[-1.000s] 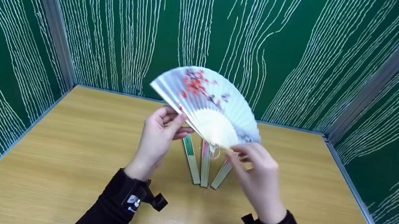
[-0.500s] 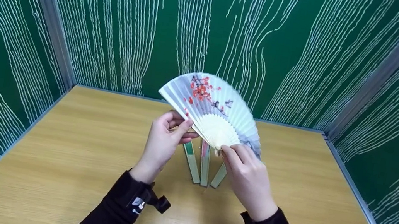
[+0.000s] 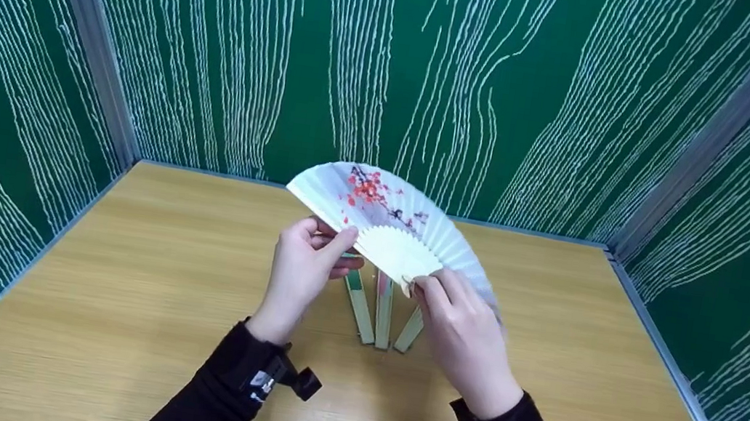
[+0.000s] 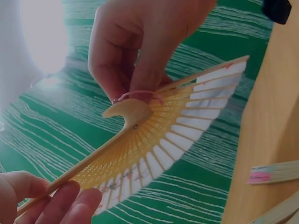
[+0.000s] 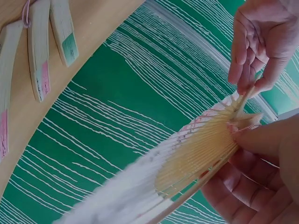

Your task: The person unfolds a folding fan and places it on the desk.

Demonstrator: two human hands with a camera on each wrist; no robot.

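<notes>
A spread folding fan (image 3: 376,203), pale with red blossoms and dark twigs printed on it, is held up between both hands. My left hand (image 3: 305,263) pinches its left outer rib between thumb and fingers. Near the pivot, my right hand (image 3: 468,330) grips the lower right end, hiding part of that side. From behind, in the left wrist view, the fan (image 4: 154,140) shows thin bamboo ribs, a hooked end and a pink cord by the right fingers. In the right wrist view the fan (image 5: 196,154) is seen nearly edge-on.
Three folded fans lie on the wooden table (image 3: 114,291) below the hands: a green-marked fan (image 3: 361,311), a pink-marked fan (image 3: 383,314) and another fan (image 3: 411,329) partly behind the right hand. Green walls (image 3: 526,129) with white wavy lines enclose the table.
The fan has come lower and tilts more away, so its face looks flatter. My right hand has shifted left onto the pivot end. The folded fans on the table have stayed put.
</notes>
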